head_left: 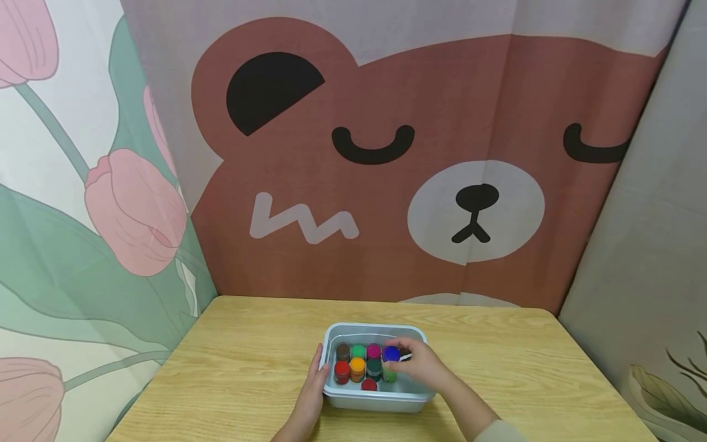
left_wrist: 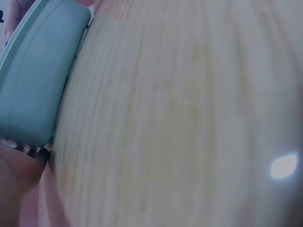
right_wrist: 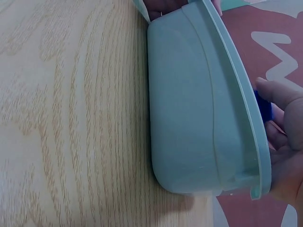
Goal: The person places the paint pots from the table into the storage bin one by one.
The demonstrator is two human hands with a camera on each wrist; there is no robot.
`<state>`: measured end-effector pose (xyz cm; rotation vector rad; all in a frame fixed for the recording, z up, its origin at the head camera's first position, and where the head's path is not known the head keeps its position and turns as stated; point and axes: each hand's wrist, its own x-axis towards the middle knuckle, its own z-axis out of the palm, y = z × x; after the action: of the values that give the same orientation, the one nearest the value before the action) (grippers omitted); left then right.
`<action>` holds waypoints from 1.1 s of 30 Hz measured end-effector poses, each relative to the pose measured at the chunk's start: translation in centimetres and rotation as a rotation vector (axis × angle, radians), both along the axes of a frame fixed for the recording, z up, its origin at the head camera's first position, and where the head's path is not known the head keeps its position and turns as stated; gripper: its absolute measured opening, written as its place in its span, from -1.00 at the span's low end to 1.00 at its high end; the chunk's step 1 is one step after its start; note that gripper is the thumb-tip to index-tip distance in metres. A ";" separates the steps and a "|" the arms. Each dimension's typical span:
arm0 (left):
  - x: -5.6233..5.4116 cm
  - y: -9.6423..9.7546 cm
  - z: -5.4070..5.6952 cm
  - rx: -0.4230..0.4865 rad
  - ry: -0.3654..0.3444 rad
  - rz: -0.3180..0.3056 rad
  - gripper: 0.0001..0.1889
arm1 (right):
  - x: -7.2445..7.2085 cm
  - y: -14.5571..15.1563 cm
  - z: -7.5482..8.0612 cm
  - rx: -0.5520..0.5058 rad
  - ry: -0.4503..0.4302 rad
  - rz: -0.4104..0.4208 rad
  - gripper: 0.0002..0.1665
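A pale grey-blue plastic basin (head_left: 377, 403) sits on the table, holding several small paint pots with coloured tops. My left hand (head_left: 309, 393) grips the basin's left end, its thumb by the rim. Over the basin's right part, my right hand (head_left: 417, 366) pinches a blue paint pot (head_left: 391, 353) between thumb and fingers; that blue pot (right_wrist: 263, 106) also shows past the rim in the right wrist view. Beside it stand a magenta pot (head_left: 373, 351) and a dark green pot (head_left: 374, 368). A light green pot (head_left: 389, 374) is partly hidden under my right hand.
Further left in the basin are brown (head_left: 343, 352), green (head_left: 358, 351), red (head_left: 342, 372) and orange (head_left: 357, 369) pots. Another red pot (head_left: 369, 385) lies by the near wall. The wooden table (head_left: 248, 356) meets a bear-print curtain (head_left: 386, 245) at the back.
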<state>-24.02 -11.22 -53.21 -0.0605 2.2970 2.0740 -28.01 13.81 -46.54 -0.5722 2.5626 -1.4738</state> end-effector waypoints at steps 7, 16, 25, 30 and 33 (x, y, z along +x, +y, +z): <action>0.0 0.0 0.0 -0.013 0.001 0.006 -0.31 | -0.2 -0.2 -0.3 0.073 0.011 0.092 -0.50; 0.0 0.0 0.1 -0.023 -0.003 0.000 -0.30 | -0.1 -0.3 -0.2 0.134 0.050 0.161 -0.52; 0.0 0.0 0.2 -0.020 -0.010 -0.006 -0.28 | -0.1 -0.6 -0.3 0.190 0.035 0.158 -0.61; 0.1 0.0 0.2 -0.018 -0.011 -0.005 -0.29 | 0.0 -0.8 -0.4 0.255 0.044 0.162 -0.62; 0.1 0.0 0.2 -0.019 -0.013 -0.003 -0.29 | 0.0 -0.9 -0.4 0.288 0.041 0.152 -0.62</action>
<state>-23.97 -11.18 -52.99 -0.0709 2.3076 2.0449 -28.02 12.93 -46.99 -0.7405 2.6281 -1.0310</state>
